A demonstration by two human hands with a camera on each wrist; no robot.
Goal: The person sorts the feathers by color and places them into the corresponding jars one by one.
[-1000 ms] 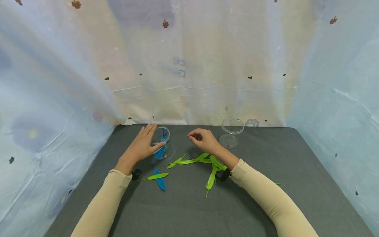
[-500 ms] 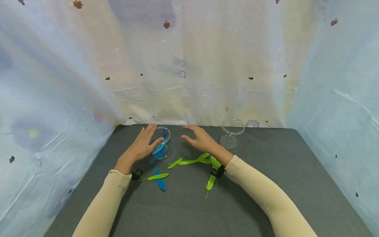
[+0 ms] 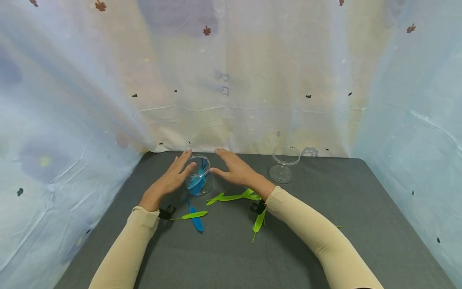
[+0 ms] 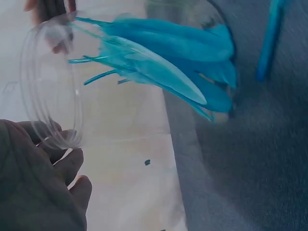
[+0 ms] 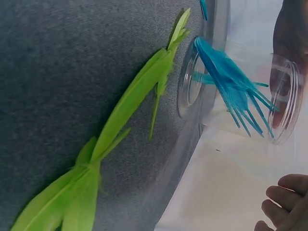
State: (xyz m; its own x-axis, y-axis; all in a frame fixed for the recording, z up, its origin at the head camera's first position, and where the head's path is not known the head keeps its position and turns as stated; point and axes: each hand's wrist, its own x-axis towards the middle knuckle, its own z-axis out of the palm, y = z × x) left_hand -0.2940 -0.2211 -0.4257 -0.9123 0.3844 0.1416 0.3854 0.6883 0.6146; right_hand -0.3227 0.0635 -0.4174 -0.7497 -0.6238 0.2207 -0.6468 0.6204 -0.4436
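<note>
A see-through jar (image 3: pixel 210 182) stands on the dark table, with several blue feathers (image 4: pixel 159 57) inside, quills toward the rim. My left hand (image 3: pixel 170 176) is at its left side, fingers extended, fingertips right by the rim (image 4: pixel 50 86) in the left wrist view. From the right, my right hand (image 3: pixel 236 168) reaches toward the jar with spread, straight fingers and nothing in them. In the right wrist view a gap shows between its fingers (image 5: pixel 281 192) and the jar. Several green feathers (image 3: pixel 231 197) lie on the table below my right hand.
A second see-through jar (image 3: pixel 280 175) stands at the back right. Before the left hand, a green feather (image 3: pixel 195 215) crosses a blue feather (image 3: pixel 197 224). More green feathers (image 3: pixel 258 222) lie under the right wrist. A patterned curtain (image 3: pixel 252 80) hangs behind the table (image 3: pixel 223 261).
My right hand has opened from a pinch and moved left to near the jar. The left hand's thumb has shifted left, off the jar's front.
</note>
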